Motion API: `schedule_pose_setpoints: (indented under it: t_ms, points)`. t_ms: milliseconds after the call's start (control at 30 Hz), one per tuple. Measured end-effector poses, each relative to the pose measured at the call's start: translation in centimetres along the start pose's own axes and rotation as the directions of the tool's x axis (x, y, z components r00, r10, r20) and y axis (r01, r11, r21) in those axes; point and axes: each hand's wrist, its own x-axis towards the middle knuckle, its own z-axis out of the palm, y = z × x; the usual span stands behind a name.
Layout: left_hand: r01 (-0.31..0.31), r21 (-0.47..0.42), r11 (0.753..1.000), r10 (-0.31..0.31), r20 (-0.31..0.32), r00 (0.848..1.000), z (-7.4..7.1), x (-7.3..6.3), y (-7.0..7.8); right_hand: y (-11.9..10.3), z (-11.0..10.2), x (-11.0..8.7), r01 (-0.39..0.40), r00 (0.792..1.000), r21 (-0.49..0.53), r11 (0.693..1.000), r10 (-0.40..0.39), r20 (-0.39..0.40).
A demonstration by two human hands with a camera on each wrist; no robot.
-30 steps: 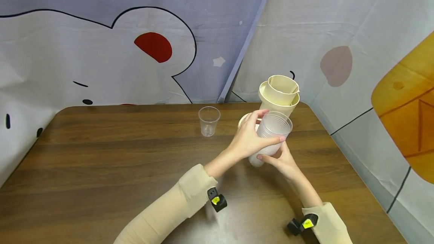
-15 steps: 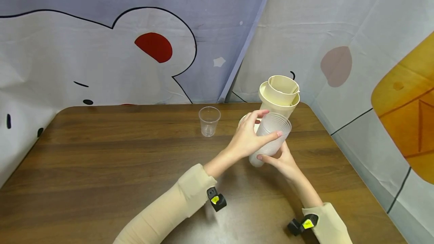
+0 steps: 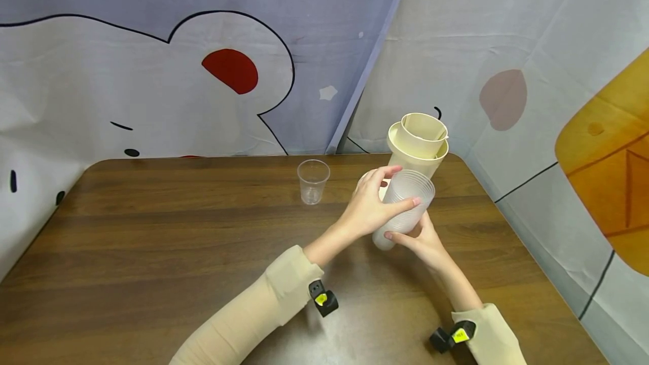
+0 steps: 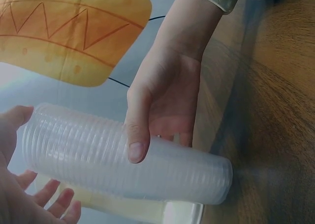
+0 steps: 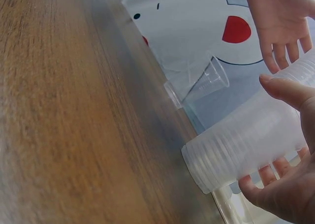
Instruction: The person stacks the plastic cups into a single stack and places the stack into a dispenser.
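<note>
A tilted stack of nested clear plastic cups (image 3: 408, 196) is between my two hands, its open end up and to the right, its base down near the table. My left hand (image 3: 366, 204) holds the upper end, thumb across the near side by the rims and fingers round the far side. Lower down, my right hand (image 3: 425, 245) grips the stack, its thumb on the near side. In the left wrist view, the right thumb (image 4: 138, 140) lies across the middle of the stack. The right fingers curl under it in the right wrist view.
A single clear plastic cup (image 3: 312, 182) stands upright on the wooden table (image 3: 177, 252), left of the hands. Behind the stack stand cream-coloured cylindrical containers (image 3: 418, 148), one inside another, near the back right corner. Patterned cloth (image 3: 324, 44) hangs along the back and right edges.
The upper end of the stack and the left thumb have shifted slightly down and left. Both hands keep their hold, and the single cup stays put.
</note>
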Motion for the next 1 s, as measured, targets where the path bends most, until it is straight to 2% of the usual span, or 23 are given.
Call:
schedule_pose_setpoints:
  t_ms: [133, 433, 700, 1000]
  points:
    - [-0.003, -0.002, 1.0, 0.003, -0.002, 1.0, 0.1, 0.0, -0.1, 0.0, 0.0, 0.0, -0.007, 1.0, 0.001, 1.0, 0.007, 0.001]
    - [0.037, -0.102, 0.994, -0.035, 0.024, 0.999, 0.4, -0.2, -0.5, 0.1, 0.0, 0.0, -0.003, 1.0, -0.008, 1.0, 0.003, -0.004]
    - [0.022, -0.16, 0.987, -0.021, 0.008, 1.0, 0.5, -0.2, -0.8, -0.1, 0.2, 0.0, -0.017, 1.0, -0.016, 1.0, 0.017, -0.01]
    - [0.005, -0.136, 0.991, -0.008, -0.023, 1.0, 0.0, -0.4, -1.0, -0.1, 0.1, 0.1, -0.001, 1.0, 0.011, 1.0, 0.001, -0.009]
